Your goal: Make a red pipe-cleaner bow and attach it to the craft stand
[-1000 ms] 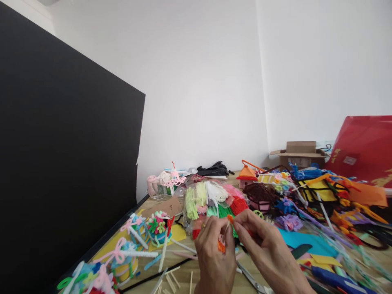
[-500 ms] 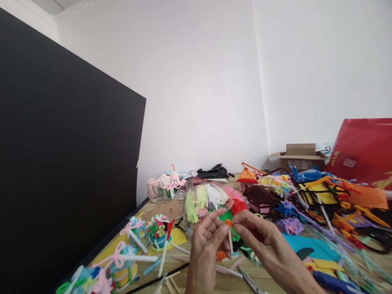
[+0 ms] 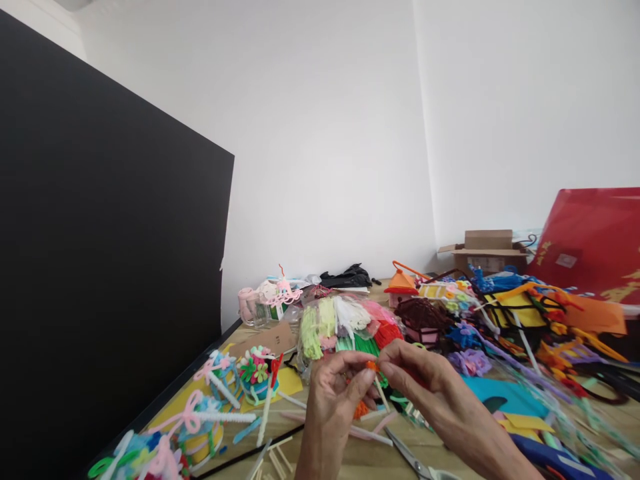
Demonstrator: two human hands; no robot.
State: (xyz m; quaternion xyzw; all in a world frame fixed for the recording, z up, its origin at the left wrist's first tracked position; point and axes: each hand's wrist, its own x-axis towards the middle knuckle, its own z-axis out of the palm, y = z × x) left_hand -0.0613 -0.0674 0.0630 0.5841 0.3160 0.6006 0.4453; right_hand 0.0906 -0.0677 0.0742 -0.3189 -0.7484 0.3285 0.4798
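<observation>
My left hand [image 3: 336,393] pinches a small orange pipe-cleaner piece [image 3: 372,366] at the top of a thin pale stick [image 3: 383,395]. The fingertips of my right hand [image 3: 425,380] close on the orange piece from the other side. Below the hands the stick slants down to the right. Scissors [image 3: 407,455] lie on the table under my right forearm. Just beyond both hands is a clear bag of pipe cleaners [image 3: 327,317] in green, white, pink and red. Fingertips hide part of the orange piece.
Pipe-cleaner flower pots [image 3: 257,380] stand to the left beside a tall black panel [image 3: 110,253]. On the right are a heap of crafts [image 3: 520,313], a blue sheet [image 3: 515,395], blue-handled pliers [image 3: 547,459] and a red bag [image 3: 590,243]. A cardboard box [image 3: 487,257] sits behind.
The raised fingers of my left hand have bent down onto the orange piece. The stick tilts more, its lower end now farther right. The view has shifted slightly.
</observation>
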